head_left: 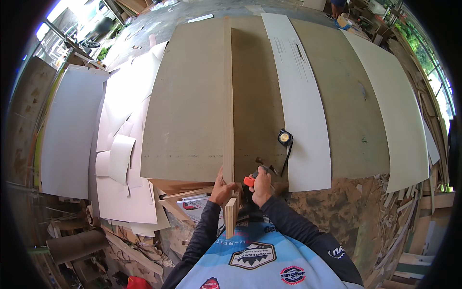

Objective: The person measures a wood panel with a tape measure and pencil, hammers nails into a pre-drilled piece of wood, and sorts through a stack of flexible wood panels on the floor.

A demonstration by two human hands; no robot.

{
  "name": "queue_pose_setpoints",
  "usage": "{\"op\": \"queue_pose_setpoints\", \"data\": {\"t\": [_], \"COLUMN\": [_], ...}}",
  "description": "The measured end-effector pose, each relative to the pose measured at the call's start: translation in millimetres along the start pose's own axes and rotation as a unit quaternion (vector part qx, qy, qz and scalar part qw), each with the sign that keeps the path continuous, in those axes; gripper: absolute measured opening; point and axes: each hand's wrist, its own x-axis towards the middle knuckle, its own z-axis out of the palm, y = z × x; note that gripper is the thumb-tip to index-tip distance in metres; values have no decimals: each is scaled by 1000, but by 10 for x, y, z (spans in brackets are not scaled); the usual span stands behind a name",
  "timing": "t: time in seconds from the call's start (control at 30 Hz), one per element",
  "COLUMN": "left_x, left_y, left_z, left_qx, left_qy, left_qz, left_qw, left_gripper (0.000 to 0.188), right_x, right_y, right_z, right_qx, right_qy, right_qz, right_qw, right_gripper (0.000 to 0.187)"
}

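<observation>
A long, narrow wooden board (228, 106) stands on edge across the brown sheet (187, 96), running away from me. My left hand (221, 190) grips the near end of this board, its thumb across the side closest to me. A short layered plywood end (231, 216) sticks out toward my body just below; whether it belongs to the same board I cannot tell. To the right of the board, my right hand (262, 188) is closed around a grey-and-orange hand tool (249, 181), its exact kind partly hidden by the fingers. Just beyond that hand lies a hammer (267, 164).
A black and yellow tape measure (285, 138) rests near a long white panel (305, 120). Another pale panel (394, 106) lies farther right. White offcuts (122, 154) are piled left of the brown sheet. Scrap wood (399, 231) lines the right side; a person (338, 7) stands far back.
</observation>
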Motion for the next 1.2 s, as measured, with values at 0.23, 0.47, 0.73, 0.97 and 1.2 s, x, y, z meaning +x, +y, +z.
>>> {"op": "queue_pose_setpoints", "data": {"t": [0.23, 0.47, 0.73, 0.97, 1.2], "left_x": [-35, -69, -35, -57, -259], "left_y": [96, -219, -125, 26, 218], "left_z": [-18, -185, -391, -455, -531], "left_qx": [-85, 16, 396, 184, -40], "left_qy": [29, -10, -52, -79, -2], "left_qz": [-44, -3, 171, -4, -145], "left_qw": [995, 1000, 901, 980, 989], "left_gripper": [31, 57, 23, 41, 53], "right_x": [108, 91, 190, -16, 156], "right_y": [26, 110, 321, 232, 140], "right_z": [96, 121, 266, 292, 252], "right_qx": [-30, -26, -22, -11, -12], "right_qy": [-112, -71, 2, 8, -165], "right_qz": [27, 61, -26, 25, 19], "right_qw": [993, 995, 999, 1000, 986], "right_gripper": [22, 26, 25, 26, 26]}}
